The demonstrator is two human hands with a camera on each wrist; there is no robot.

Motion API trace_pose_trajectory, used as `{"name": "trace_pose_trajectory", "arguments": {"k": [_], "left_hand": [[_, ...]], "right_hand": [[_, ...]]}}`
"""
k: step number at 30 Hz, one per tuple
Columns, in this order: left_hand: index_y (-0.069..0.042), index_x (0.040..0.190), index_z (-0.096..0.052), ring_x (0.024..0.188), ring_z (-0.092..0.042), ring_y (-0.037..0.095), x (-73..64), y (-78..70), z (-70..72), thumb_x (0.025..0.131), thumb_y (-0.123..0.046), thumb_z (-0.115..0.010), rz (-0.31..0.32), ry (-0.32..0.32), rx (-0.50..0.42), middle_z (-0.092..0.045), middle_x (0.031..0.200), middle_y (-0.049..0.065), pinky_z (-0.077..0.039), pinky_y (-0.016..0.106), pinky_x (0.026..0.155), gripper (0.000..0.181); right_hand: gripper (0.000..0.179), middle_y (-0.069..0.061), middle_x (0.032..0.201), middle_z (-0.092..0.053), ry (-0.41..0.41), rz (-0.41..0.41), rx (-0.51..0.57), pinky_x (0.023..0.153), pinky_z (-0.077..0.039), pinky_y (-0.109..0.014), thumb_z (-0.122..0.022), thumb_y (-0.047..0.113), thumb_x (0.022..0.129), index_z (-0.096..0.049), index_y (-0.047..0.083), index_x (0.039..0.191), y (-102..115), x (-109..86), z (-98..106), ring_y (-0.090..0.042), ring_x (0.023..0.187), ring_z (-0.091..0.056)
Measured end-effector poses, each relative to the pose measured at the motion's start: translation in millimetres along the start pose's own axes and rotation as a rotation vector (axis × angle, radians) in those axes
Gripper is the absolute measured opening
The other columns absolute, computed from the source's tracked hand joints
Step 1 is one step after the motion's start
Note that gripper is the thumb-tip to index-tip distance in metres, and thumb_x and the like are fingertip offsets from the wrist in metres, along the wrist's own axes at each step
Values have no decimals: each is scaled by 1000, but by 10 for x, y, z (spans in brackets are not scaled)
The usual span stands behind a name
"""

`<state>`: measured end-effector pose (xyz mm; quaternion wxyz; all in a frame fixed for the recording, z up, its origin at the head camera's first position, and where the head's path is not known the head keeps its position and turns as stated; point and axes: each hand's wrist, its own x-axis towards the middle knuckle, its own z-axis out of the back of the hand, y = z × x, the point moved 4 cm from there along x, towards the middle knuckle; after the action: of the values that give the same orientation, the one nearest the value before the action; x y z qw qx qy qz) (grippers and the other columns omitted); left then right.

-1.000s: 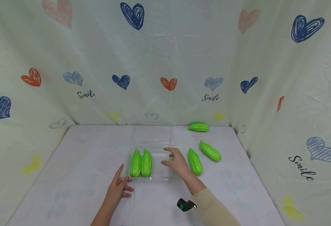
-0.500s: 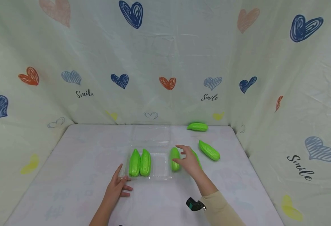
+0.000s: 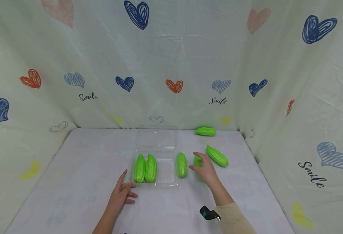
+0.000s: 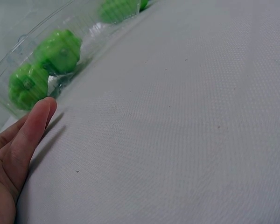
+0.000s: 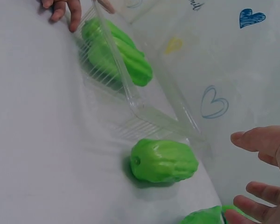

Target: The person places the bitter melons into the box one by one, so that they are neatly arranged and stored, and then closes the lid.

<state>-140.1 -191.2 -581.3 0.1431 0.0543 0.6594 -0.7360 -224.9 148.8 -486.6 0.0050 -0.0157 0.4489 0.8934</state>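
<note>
Two green bitter melons (image 3: 140,169) lie side by side in the left half of a clear plastic clamshell box (image 3: 167,182), whose lid (image 3: 157,138) is laid back behind it. My left hand (image 3: 124,192) rests at the box's front left corner, fingers extended. Just outside the box's right wall lies a single bitter melon (image 5: 163,161). My right hand (image 3: 205,169), thumb and fingers spread apart, hovers over another bitter melon (image 3: 198,161) and partly hides it. Nothing is between its fingers.
Farther right on the white tabletop (image 3: 86,169) lies a slanted bitter melon (image 3: 217,156). Another bitter melon (image 3: 205,131) lies crosswise at the back edge. A pale curtain (image 3: 189,58) printed with hearts closes off the back and sides.
My right hand has moved right, from over the box to the melon beyond, uncovering the bitter melon beside the box's right wall. My left hand has stayed at the box's corner.
</note>
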Motion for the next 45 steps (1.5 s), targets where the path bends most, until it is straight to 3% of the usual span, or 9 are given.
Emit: {"name": "trace_pose_trajectory", "arguments": {"k": [9, 23, 32, 45], "left_hand": [[-27, 157, -13, 76, -70, 29, -29, -41, 0, 101, -28, -55, 3, 2, -9, -62, 112, 18, -60, 40, 59, 69], [-30, 156, -17, 75, -70, 27, -19, -12, -7, 102, -26, -53, -2, -11, 8, -62, 110, 17, -60, 38, 59, 65], [-26, 157, -16, 74, -70, 27, -18, -7, -1, 102, -27, -53, -28, -6, -5, -62, 110, 19, -60, 39, 58, 66], [-29, 157, -18, 75, -70, 27, -18, 2, 1, 101, -28, -55, -7, -11, -1, -63, 109, 16, -60, 38, 59, 67]], "right_hand": [[58, -20, 138, -49, -56, 0, 0, 88, -50, -51, -78, 7, 81, -56, 6, 135, -195, 9, 71, -38, 115, -53], [57, -26, 136, -47, -78, -23, -29, 91, -48, -56, -77, 7, 81, -55, 1, 134, -395, 24, 175, -44, 118, -49], [56, -27, 139, -44, -53, -81, -30, 90, -49, -55, -77, 9, 83, -55, 0, 134, -566, 78, 157, -45, 119, -49], [53, -27, 136, -48, -20, -125, -12, 82, -54, -49, -76, 9, 83, -57, 1, 132, -677, 109, 108, -42, 115, -52]]}}
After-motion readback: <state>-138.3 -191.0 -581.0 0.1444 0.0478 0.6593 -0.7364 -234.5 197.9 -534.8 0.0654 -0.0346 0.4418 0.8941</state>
